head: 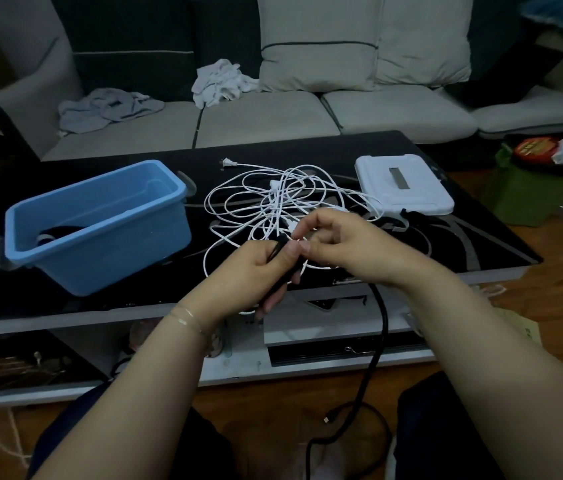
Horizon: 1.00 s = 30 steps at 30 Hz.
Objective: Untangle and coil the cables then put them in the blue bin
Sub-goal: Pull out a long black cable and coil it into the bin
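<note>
A: Head view first. What are the hands doing?

B: The left hand [259, 268] is curled round a black cable [378, 327], gripping a folded length of it in the fist. The right hand [335, 240] meets it thumb to thumb, its fingers bent and pinching at the same cable just above the left fist. Both are held over the near edge of the bench [481, 244].

A: And where does that cable run?

B: Down from under the right hand, off the bench edge, then it loops on the floor between the person's knees. A small plug end [327, 419] lies free beside that loop.

A: The other cables?

B: A tangle of white cables [273, 202] sits on the bench just beyond the hands, some strands running under the fingers. One white plug [228, 163] lies at the far side of the heap, well away from the hands.

A: The blue bin?

B: The blue bin [100, 251] stands on the bench to the left of the left hand, near but apart from it. Something dark with a white patch [55, 235] lies in its bottom; I cannot tell what.

A: Anything else close by?

B: A white box [408, 202] beyond the right hand, touching the edge of the white tangle. Behind the bench, a sofa [266, 119] with crumpled cloths [221, 81] on it.
</note>
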### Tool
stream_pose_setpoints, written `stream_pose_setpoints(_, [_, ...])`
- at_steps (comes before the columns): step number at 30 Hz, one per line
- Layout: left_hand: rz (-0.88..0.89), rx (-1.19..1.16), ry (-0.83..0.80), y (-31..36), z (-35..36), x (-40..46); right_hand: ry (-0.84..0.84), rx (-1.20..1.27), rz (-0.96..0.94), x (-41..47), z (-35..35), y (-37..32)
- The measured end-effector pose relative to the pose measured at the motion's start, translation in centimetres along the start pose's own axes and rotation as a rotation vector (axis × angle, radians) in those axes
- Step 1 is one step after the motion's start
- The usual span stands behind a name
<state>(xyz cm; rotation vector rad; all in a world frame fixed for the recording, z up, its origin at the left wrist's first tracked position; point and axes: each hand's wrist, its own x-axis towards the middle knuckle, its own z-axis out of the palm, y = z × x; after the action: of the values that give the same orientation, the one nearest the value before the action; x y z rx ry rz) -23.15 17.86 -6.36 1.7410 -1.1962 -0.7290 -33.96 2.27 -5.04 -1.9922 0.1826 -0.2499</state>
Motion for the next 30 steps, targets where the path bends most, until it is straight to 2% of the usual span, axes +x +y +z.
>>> stream_pose_setpoints(4, [-0.002,-0.064,-0.028,0.4,0.0,-0.2,0.006,-0.021,0.018,0.0,-0.7,0.1])
stream_pose_setpoints(9, [0.019,-0.274,-0.035,0.7,-0.3,-0.3,-0.04,0.229,-0.019,0.3,-1.2,0.0])
stream_pose_setpoints(14, [0.04,-0.407,-0.039,0.9,-0.6,-0.6,0.065,0.197,0.002,0.5,-0.8,0.3])
stream_pose_setpoints(18, [0.054,-0.595,-0.017,0.8,-0.7,-0.6,0.056,0.467,0.005,1.1,0.5,0.8])
stream_pose_setpoints(20, [0.052,-0.677,-0.027,0.7,-0.9,-0.7,0.072,0.512,0.015,1.3,1.0,0.9])
stream_pose_setpoints(23, [0.034,-0.734,-0.052,0.6,-1.1,-0.7,0.144,0.468,-0.02,1.6,1.6,0.9])
stream_pose_setpoints(27, [0.028,-0.753,-0.06,0.9,-1.0,-0.6,0.311,0.193,-0.148,1.7,2.3,0.8])
stream_pose_setpoints(30, [0.029,-0.757,-0.02,1.2,-0.8,-0.8,0.363,0.111,-0.186,1.7,2.9,0.6])
